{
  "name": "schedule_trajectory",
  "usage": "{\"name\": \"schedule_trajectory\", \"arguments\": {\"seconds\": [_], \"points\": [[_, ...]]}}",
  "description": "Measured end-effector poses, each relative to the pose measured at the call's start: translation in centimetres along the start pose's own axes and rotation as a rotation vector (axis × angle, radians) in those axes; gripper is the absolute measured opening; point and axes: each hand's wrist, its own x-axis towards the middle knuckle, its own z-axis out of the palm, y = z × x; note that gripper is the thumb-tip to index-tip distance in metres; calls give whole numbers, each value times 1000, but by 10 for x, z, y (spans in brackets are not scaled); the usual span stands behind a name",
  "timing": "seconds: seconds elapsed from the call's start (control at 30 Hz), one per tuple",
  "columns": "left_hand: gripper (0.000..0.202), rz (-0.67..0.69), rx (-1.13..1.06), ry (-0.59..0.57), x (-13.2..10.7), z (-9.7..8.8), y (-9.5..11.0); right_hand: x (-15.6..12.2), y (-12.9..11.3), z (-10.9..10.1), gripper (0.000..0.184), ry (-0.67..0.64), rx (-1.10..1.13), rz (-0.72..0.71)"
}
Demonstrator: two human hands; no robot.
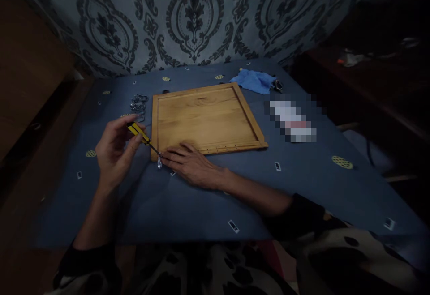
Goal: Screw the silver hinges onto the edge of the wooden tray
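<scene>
My left hand (116,149) is closed around the yellow and black handle of a screwdriver (138,132). Its thin shaft slants down to the near left corner of a framed wooden board (201,118), which lies flat. At that corner a small shiny metal hook (159,163) hangs over the near edge, and the screwdriver's tip meets it or stops right beside it. My right hand (193,164) rests with stretched fingers across the board's near edge, fingertips close to the hook. Whether they touch the hook I cannot tell. Several small dark holes run along the near rail.
Several metal hooks (139,102) lie in a pile left of the board. A blue cloth (253,81) sits behind the board's right corner, beside a small dark object (278,85). A blurred-out item (292,120) is at the right. A blue patterned cloth (188,214) covers the table.
</scene>
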Motion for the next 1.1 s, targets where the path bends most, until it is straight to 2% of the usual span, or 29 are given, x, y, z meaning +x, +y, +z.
{"name": "schedule_trajectory", "arguments": {"seconds": [0.13,0.87,1.1], "points": [[34,38,5,36,1,2,3,-1,1,2,43,21,-10,-2],[33,1,69,8,-4,4,-2,1,0,3,47,21,6,2],[36,92,156,23,-2,3,-6,1,2,4,47,16,-3,-2]]}}
